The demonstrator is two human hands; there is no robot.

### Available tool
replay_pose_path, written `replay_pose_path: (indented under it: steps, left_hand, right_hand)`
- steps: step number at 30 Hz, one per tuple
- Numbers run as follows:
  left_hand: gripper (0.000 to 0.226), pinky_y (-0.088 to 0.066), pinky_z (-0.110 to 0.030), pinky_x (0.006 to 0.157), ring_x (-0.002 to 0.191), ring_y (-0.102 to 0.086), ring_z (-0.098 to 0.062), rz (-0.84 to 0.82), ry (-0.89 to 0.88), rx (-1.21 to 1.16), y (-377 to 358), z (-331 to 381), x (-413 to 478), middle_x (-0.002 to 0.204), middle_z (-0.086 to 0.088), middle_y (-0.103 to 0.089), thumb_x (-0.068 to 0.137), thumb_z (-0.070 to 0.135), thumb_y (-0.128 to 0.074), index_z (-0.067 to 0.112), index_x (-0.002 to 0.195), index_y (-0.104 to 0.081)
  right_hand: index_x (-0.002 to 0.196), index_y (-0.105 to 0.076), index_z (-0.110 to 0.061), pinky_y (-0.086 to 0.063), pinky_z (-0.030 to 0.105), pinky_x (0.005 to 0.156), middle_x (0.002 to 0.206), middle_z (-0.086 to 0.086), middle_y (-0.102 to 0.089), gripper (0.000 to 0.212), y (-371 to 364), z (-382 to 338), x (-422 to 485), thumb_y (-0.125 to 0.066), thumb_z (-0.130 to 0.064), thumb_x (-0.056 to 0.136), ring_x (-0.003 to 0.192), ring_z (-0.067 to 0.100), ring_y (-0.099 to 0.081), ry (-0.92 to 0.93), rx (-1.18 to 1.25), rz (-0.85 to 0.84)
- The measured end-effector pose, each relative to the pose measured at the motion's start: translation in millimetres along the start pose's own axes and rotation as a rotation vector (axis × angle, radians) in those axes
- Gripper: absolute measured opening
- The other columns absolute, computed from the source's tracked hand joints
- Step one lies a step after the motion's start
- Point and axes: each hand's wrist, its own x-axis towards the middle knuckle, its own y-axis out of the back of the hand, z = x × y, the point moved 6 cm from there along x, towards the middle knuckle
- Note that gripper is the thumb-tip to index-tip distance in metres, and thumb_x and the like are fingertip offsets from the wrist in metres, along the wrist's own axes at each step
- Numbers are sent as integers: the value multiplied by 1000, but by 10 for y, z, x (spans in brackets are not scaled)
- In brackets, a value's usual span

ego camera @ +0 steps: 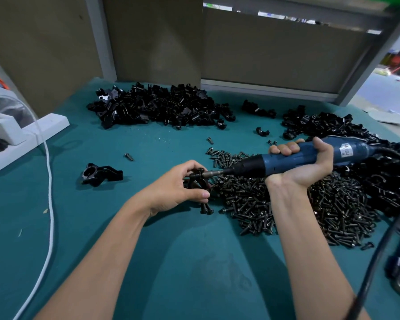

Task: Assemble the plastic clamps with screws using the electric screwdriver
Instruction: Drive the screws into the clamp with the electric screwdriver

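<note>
Down on the green worktop (125,239), right at the edge of the heap of screws (275,204), it's all happening. The left hand (178,185) has a black plastic clamp (198,179) pinched low over the mat. Its fingers (189,163) curl over the top with the thumb beneath, so the screw hole faces sideways toward the tool.

The right hand (307,165) is clenched round the blue electric screwdriver (293,157), palm up, barrel lying nearly level. The bit is right on the clamp's upper edge. I'd say a screw is being driven, though the screw head is hidden behind the tip. Holding the tool flat like that lets the left hand brace against the push. The black cord (379,232) trails off to the right, away from both arms.

A couple of loose screws (206,210) sit just below the left thumb. Held in reserve or lying on the mat? I can't tell.

Stock is laid out within reach: a big pile of clamp parts (157,107) at the back and a second pile (321,123) behind the tool hand. Well off to the left, one assembled clamp (102,174) lies alone. That looks like the finished side, so the job has hardly started. A white cable (50,192) runs past it from the power strip (21,139).
</note>
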Motion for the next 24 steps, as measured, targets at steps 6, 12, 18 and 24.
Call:
replay_pose_path:
  steps: [6, 12, 18, 24]
  left_hand:
    - [31, -57, -26, 76, 89, -74, -24, 15, -4, 10, 12, -19, 19, 107, -18, -68, 86, 2, -73, 15, 108, -55]
    - [32, -54, -42, 95, 104, -67, -31, 45, -20, 84, 0, -26, 46, 112, -13, -68, 84, 9, -77, 22, 106, -58]
    - [31, -58, -27, 77, 87, -74, -18, 26, -11, 34, 8, -16, 30, 105, -12, -69, 84, 5, -75, 16, 104, -54]
    - [38, -60, -43, 83, 88, -73, -37, -42, 54, -144, -37, -51, 4, 101, -15, -66, 81, 7, -75, 12, 112, -54]
  right_hand:
    - [62, -50, -14, -36, 20, 47, 50, -5, -43, 28, 28, 14, 7, -49, -30, 85, 40, 12, -40, -1, 6, 10]
    - [61, -51, -14, -36, 20, 47, 51, -5, -43, 27, 51, -14, 11, -51, -30, 84, 41, 12, -40, 0, 25, 19]
    - [62, -51, -14, -36, 20, 47, 51, -5, -43, 27, 56, 17, -17, -51, -30, 84, 40, 12, -41, 1, 15, 43]
    - [67, -51, -14, -36, 20, 47, 52, -6, -42, 25, 25, 0, -20, -49, -32, 85, 42, 11, -39, 7, -18, -3]
